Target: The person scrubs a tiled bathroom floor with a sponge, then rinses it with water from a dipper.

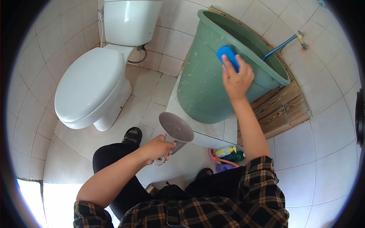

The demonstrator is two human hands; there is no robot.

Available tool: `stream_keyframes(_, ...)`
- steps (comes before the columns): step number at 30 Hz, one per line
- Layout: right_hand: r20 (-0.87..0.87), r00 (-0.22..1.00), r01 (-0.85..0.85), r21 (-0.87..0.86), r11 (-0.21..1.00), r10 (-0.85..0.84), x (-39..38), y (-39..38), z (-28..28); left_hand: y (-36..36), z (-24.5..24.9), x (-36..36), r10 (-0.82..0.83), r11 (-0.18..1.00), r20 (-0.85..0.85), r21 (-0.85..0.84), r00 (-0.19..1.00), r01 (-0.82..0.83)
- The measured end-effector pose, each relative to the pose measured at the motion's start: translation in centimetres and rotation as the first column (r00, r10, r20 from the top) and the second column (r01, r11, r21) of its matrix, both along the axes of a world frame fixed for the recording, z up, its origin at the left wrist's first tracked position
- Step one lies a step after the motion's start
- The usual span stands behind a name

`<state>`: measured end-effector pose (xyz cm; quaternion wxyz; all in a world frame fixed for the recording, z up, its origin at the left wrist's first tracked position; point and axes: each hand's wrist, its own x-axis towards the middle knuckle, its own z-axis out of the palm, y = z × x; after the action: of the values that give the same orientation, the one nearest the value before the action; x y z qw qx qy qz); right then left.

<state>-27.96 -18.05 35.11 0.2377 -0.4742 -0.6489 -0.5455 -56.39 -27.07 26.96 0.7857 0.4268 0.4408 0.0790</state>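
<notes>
My left hand (159, 147) is closed around the handle of a greyish plastic water dipper (185, 133), its wide mouth tilted upward. Out ahead, my right hand (238, 79) grips a blue oval scrub brush (226, 51) and holds it against the outer wall of a large green water tub (201, 81), just under the rim. Any bristles on the brush's far side are hidden. The tub stands on a tiled ledge (207, 129) and has water inside.
A white toilet (89, 87) with its lid down stands to the left. A blue pipe (281, 46) runs from a wall tap (301, 38) into the tub. Below the ledge sit several bottles (232, 156) and a pink-handled item (213, 155). Tiled walls enclose the space.
</notes>
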Motion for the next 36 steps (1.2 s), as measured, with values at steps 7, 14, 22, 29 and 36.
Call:
stream_keyframes(7,0.266,0.955,0.074,-0.652,0.755,0.136,0.3,1.9,-13.3,-0.7,-0.7,1.8,-0.113,0.990,-0.003,0.086,0.994,0.113)
stream_keyframes(14,0.067,0.994,0.098,-0.180,0.979,-0.087,-4.3,3.5,3.2,-1.4,0.1,2.2,-0.226,0.964,-0.022,0.137,0.974,0.227)
stream_keyframes(22,0.397,0.917,0.234,-0.480,0.846,-0.029,-3.0,6.4,-6.1,-1.7,0.2,2.9,-0.282,0.954,0.114,0.137,0.953,0.266)
stream_keyframes(29,0.327,0.940,0.182,-0.253,0.950,-0.093,-5.5,9.6,1.0,-1.8,0.7,3.0,-0.276,0.953,0.149,0.172,0.949,0.250)
stream_keyframes(36,0.472,0.882,0.245,-0.469,0.848,0.006,-4.1,9.8,-4.7,-1.7,1.4,2.4,-0.216,0.969,0.204,0.167,0.955,0.183)
